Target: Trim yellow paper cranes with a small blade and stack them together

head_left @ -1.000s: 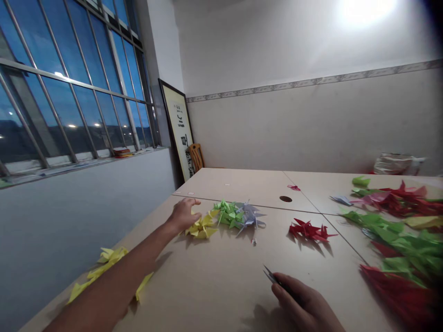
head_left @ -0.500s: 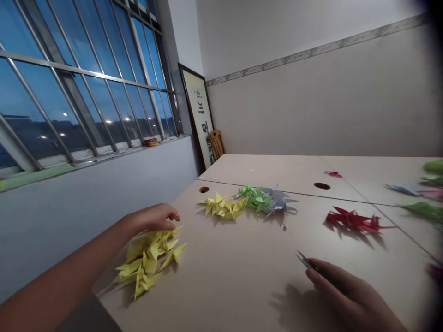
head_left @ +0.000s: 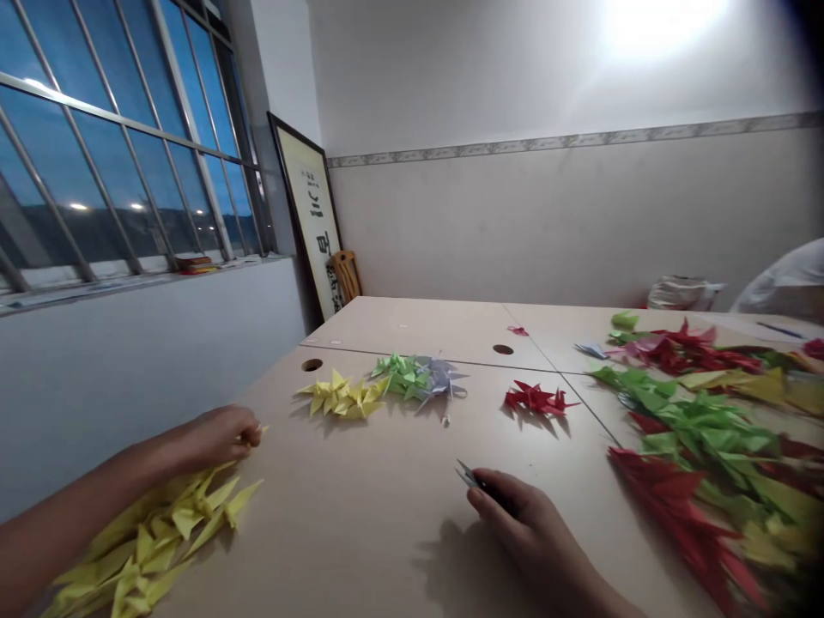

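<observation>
My left hand is closed just above a pile of yellow paper cranes at the table's left edge. A small yellow tip sticks out past its fingers, apparently part of a paper crane; the rest is hidden in the hand. Over the middle of the table, my right hand grips small thread snips, their two pointed blades slightly apart and aimed away to the left. Beyond the hands lie yellow cranes, green cranes, pale lilac cranes and red cranes in small clusters.
A large heap of green cranes and red cranes covers the right side. The table has seams and two round cable holes. A framed panel leans by the barred window. At far right shows a person's white sleeve.
The view has swung right, bringing in the colourful heap and the person's sleeve. My left hand's fingers have curled in more tightly. My right hand still holds the snips.
</observation>
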Demonstrator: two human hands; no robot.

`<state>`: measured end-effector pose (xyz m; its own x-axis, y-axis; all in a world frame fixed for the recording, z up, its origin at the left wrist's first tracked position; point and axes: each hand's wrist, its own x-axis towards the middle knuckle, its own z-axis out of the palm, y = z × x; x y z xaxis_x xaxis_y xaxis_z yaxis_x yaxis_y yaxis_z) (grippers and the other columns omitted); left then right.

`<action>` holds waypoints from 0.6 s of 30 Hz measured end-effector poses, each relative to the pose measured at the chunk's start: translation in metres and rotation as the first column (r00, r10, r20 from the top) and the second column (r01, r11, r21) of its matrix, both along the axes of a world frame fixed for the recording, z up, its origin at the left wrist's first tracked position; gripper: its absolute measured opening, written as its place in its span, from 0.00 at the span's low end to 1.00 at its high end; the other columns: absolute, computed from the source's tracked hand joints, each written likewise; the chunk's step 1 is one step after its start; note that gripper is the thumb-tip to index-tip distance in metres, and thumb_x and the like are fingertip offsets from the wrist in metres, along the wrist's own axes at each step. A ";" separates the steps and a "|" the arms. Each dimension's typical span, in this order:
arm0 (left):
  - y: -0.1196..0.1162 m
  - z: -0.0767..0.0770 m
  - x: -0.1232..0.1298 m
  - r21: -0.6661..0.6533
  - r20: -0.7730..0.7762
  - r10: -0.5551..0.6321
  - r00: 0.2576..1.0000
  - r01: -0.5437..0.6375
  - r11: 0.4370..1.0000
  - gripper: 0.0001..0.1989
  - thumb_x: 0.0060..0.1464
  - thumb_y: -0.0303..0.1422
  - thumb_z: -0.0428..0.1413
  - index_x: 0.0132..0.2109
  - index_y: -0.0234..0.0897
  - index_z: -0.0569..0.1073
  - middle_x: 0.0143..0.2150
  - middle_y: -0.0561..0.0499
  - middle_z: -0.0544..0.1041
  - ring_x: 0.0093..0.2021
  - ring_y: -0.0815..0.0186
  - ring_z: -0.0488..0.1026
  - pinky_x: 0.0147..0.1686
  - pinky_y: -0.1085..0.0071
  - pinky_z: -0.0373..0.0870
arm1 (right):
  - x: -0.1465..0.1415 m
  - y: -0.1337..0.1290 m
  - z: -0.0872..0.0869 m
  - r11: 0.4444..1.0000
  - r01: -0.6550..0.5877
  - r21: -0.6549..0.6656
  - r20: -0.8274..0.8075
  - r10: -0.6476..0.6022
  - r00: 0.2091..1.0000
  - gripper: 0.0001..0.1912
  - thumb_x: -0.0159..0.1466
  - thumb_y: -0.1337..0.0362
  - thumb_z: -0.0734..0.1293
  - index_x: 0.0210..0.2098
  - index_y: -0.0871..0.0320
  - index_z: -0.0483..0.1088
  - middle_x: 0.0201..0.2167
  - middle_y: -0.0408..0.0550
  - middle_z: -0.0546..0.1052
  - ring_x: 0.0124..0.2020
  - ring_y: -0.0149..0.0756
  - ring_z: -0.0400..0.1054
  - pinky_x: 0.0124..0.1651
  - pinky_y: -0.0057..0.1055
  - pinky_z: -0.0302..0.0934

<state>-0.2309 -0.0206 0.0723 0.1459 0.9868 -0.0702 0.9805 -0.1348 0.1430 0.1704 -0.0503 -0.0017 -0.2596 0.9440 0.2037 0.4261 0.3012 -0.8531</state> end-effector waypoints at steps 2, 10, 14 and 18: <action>0.005 0.009 0.003 0.014 -0.011 -0.051 0.999 0.051 0.999 0.08 0.40 0.33 0.50 0.27 0.37 0.73 0.29 0.47 0.74 0.32 0.61 0.67 0.33 0.71 0.59 | 0.000 0.001 0.000 1.000 -0.006 -0.005 -0.003 0.006 1.000 0.14 0.60 0.57 0.59 0.36 0.60 0.70 0.29 0.46 0.74 0.32 0.37 0.66 0.35 0.29 0.59; -0.002 0.007 0.103 0.170 0.343 -0.164 0.925 0.110 0.979 0.13 0.48 0.40 0.49 0.36 0.38 0.73 0.32 0.51 0.72 0.32 0.67 0.67 0.33 0.74 0.61 | -0.005 0.000 -0.001 0.999 -0.027 0.045 0.054 0.025 0.998 0.12 0.60 0.60 0.59 0.30 0.60 0.70 0.22 0.43 0.69 0.26 0.32 0.61 0.27 0.24 0.55; 0.000 -0.027 0.182 0.121 0.597 -0.199 0.778 0.158 0.980 0.12 0.46 0.36 0.52 0.36 0.35 0.74 0.31 0.50 0.72 0.30 0.68 0.68 0.30 0.74 0.63 | -0.005 -0.003 0.002 0.998 0.002 0.064 0.056 -0.005 0.998 0.12 0.60 0.60 0.59 0.30 0.60 0.70 0.23 0.42 0.69 0.26 0.31 0.61 0.28 0.23 0.55; 0.009 -0.052 0.222 0.104 0.732 -0.162 0.662 0.127 0.986 0.12 0.44 0.32 0.52 0.37 0.34 0.73 0.33 0.49 0.72 0.30 0.68 0.68 0.29 0.74 0.63 | -0.004 -0.003 0.003 0.996 0.038 0.083 0.066 -0.044 0.997 0.11 0.59 0.60 0.59 0.30 0.60 0.70 0.24 0.43 0.72 0.26 0.31 0.63 0.30 0.23 0.56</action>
<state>-0.0087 -0.0118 0.0201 0.2739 0.9481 0.1618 0.5261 -0.2885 0.8000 0.1665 -0.0536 0.0018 -0.2369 0.9350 0.2640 0.4954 0.3500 -0.7950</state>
